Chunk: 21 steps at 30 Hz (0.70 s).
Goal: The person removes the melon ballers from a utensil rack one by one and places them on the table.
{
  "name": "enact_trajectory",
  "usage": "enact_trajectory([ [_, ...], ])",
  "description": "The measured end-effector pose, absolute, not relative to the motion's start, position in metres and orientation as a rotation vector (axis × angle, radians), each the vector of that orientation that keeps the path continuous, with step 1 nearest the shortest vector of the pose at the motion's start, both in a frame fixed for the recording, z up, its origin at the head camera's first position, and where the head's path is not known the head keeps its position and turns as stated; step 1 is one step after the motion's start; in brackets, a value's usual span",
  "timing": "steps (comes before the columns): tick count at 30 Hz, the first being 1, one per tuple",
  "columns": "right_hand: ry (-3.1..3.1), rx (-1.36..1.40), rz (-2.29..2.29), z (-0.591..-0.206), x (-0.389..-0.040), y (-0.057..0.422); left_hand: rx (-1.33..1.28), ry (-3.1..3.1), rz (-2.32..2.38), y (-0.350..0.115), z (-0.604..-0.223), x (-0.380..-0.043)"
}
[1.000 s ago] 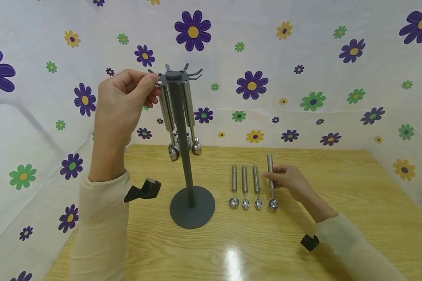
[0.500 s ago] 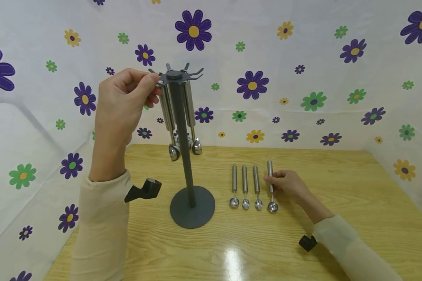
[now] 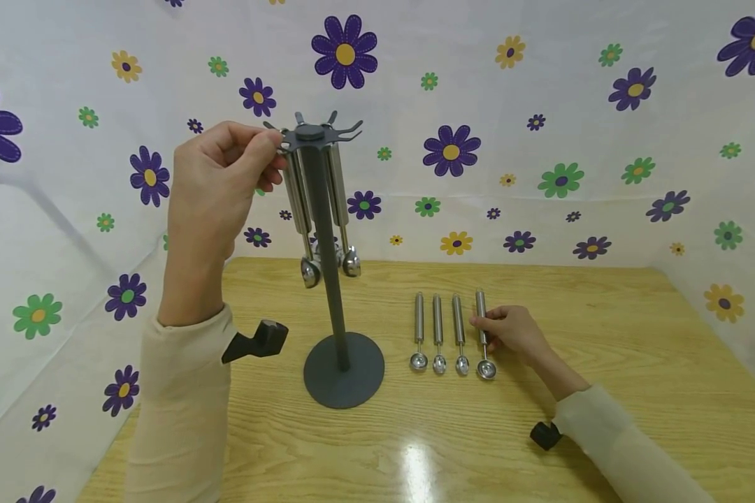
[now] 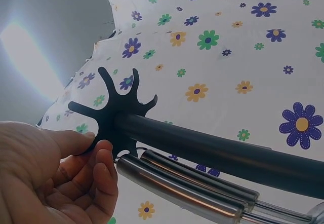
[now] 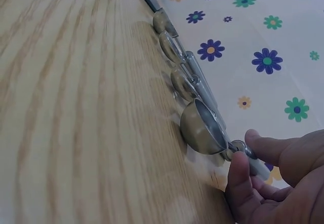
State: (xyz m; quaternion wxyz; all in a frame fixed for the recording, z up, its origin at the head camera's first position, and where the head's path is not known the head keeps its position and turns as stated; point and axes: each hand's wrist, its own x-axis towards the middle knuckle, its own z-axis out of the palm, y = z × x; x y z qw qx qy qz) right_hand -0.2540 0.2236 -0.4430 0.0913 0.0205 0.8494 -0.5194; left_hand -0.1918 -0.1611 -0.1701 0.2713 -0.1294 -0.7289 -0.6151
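Two pinches at once: up high, the left hand (image 3: 219, 173) nips the edge of the hooked top of the dark stand (image 3: 332, 279) between thumb and forefinger, forearm steep; down low, the right hand (image 3: 514, 328) comes in from the right, thumb and fingers pinching the handle of the rightmost scoop (image 3: 483, 337). That scoop ends a row with three scoops (image 3: 438, 332), bowls toward the person, handles near the back edge of the table (image 3: 352, 454) and the flowered cloth (image 3: 396, 91). Wood shows between stand base and row, with a broad stretch in front. Hanging scoops (image 3: 297, 195) dangle from the hooks (some hide behind the post), bowls well above the tabletop.
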Motion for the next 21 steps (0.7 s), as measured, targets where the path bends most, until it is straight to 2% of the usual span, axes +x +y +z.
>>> enact_trajectory([
  [21, 2.722, 0.047, -1.325, -0.4472, -0.2565, 0.2131, -0.338, -1.952, -1.662, -0.1612, -0.1706, -0.19],
])
